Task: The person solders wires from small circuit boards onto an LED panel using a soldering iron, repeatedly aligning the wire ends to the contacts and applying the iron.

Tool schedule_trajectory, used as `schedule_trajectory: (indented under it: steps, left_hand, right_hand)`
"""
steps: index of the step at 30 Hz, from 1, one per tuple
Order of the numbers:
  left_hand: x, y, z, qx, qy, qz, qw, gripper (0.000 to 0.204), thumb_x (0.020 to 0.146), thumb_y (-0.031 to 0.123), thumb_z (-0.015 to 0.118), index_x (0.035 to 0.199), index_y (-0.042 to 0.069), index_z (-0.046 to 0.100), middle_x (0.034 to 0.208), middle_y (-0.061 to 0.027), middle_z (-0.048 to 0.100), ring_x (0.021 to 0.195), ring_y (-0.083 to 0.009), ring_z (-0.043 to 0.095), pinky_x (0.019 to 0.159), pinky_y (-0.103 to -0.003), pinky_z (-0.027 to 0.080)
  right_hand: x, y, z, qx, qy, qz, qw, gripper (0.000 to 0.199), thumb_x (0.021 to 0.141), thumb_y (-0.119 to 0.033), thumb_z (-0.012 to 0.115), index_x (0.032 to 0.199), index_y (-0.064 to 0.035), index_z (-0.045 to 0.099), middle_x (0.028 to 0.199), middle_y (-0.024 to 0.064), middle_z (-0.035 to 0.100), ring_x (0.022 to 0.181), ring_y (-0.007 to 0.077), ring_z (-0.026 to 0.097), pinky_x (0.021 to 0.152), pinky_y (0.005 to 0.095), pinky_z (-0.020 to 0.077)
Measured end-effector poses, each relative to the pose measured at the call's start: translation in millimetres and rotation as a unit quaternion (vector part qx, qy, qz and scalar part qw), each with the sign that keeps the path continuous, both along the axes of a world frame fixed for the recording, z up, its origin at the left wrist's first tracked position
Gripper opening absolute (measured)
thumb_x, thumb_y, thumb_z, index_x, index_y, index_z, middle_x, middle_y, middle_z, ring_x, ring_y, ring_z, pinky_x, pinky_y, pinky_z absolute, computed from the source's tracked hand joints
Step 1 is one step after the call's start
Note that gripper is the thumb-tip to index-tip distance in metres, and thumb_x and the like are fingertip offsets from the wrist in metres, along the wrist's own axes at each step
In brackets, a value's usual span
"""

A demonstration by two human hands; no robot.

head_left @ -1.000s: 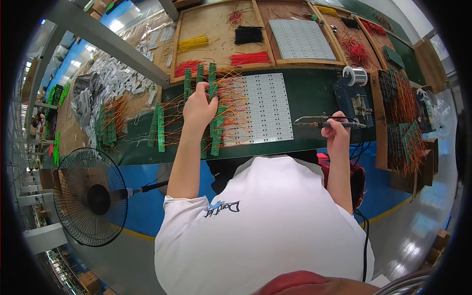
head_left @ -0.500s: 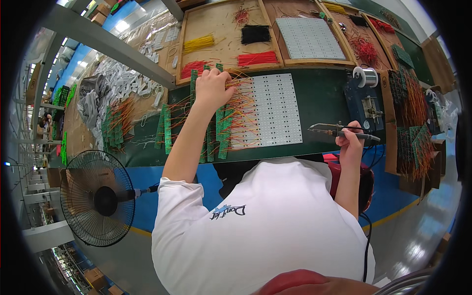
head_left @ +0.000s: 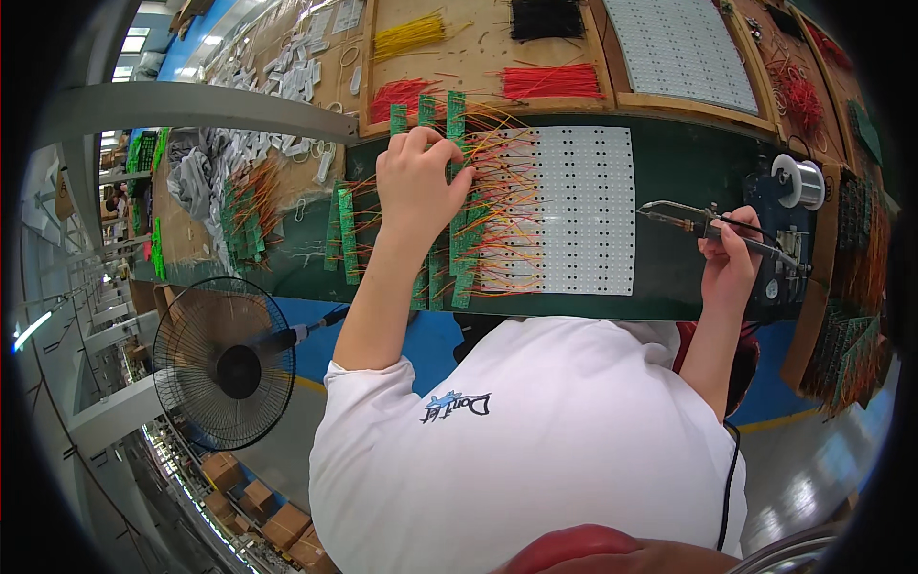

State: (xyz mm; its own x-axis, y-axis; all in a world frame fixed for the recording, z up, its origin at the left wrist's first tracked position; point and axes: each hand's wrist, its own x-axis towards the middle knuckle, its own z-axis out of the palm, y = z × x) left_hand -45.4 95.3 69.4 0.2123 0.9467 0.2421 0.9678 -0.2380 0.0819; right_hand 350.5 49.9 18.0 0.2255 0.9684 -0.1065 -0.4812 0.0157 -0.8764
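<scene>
A white perforated panel [head_left: 585,210] lies on the dark green bench, dotted with rows of small holes. Along its left side stand several narrow green circuit board strips [head_left: 466,253], their orange and red wires [head_left: 507,210] fanning over the panel. My left hand [head_left: 418,182] is on the upper part of these strips, fingers bent round one, thumb to its right; the fingertips are partly hidden. To the right of the panel, my right hand [head_left: 732,256] grips a soldering iron [head_left: 679,216], its tip pointing left near the panel's right edge, apart from it.
A solder wire spool [head_left: 801,184] stands on a blue holder at the right. Wooden trays along the back hold yellow wires [head_left: 409,36], black wires [head_left: 547,19] and red wires [head_left: 552,82]. More wired boards [head_left: 251,215] lie at the left, above a fan [head_left: 229,364].
The view has shifted, so the bench things sit differently in the picture. My left hand stays at the strips, and my right hand still holds the soldering iron, tip now slightly higher beside the panel.
</scene>
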Motion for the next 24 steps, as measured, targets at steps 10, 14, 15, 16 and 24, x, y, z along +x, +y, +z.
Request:
schedule_trajectory:
  steps: [10,14,15,16,24]
  left_hand:
    - [8.4,0.4,2.2,0.026,0.004,0.004,1.0,0.02,0.069,0.022,0.086,0.08,0.015,0.071,0.102,0.0011,0.063,0.104,-0.0237,0.058,0.087,-0.042,0.044]
    - [8.1,0.7,6.0,0.003,0.041,0.006,0.999,0.021,0.068,0.027,0.087,0.079,0.015,0.072,0.114,-0.0007,0.066,0.11,-0.026,0.058,0.092,-0.044,0.045]
    - [9.5,0.9,4.9,0.009,0.054,-0.002,0.999,0.019,0.068,0.025,0.086,0.078,0.016,0.073,0.114,0.0002,0.066,0.109,-0.0256,0.059,0.092,-0.043,0.045]
    - [11.0,1.0,3.5,0.024,0.062,-0.018,0.998,0.016,0.068,0.024,0.086,0.077,0.016,0.075,0.114,0.001,0.067,0.108,-0.0252,0.059,0.092,-0.043,0.044]
    - [21.4,1.4,-7.6,0.045,0.084,-0.023,0.995,0.009,0.073,0.017,0.08,0.078,0.015,0.073,0.111,0.0015,0.068,0.105,-0.0238,0.06,0.09,-0.041,0.043]
  right_hand:
    - [1.3,11.1,-12.0,-0.027,-0.026,-0.002,0.999,0.014,0.084,-0.004,0.064,0.093,-0.0046,0.053,0.072,0.0039,0.056,0.061,0.0096,0.052,0.055,0.0236,0.039]
    - [5.7,10.2,-18.5,-0.017,-0.012,-0.013,1.0,0.014,0.085,-0.006,0.064,0.094,-0.0042,0.053,0.07,0.0035,0.055,0.06,0.01,0.049,0.055,0.0241,0.0385]
    - [6.0,9.8,-19.9,-0.017,-0.011,-0.015,1.0,0.015,0.085,-0.005,0.064,0.094,-0.0041,0.053,0.07,0.0034,0.055,0.06,0.01,0.05,0.055,0.024,0.0384]
    - [6.2,9.3,-21.0,-0.018,-0.012,-0.017,1.0,0.015,0.085,-0.005,0.064,0.094,-0.0041,0.053,0.071,0.0033,0.055,0.061,0.01,0.05,0.055,0.0239,0.0384]
    - [10.0,4.2,-24.2,-0.021,-0.012,-0.03,0.999,0.013,0.085,-0.005,0.065,0.093,-0.0042,0.055,0.072,0.0024,0.055,0.062,0.01,0.052,0.056,0.0239,0.0393]
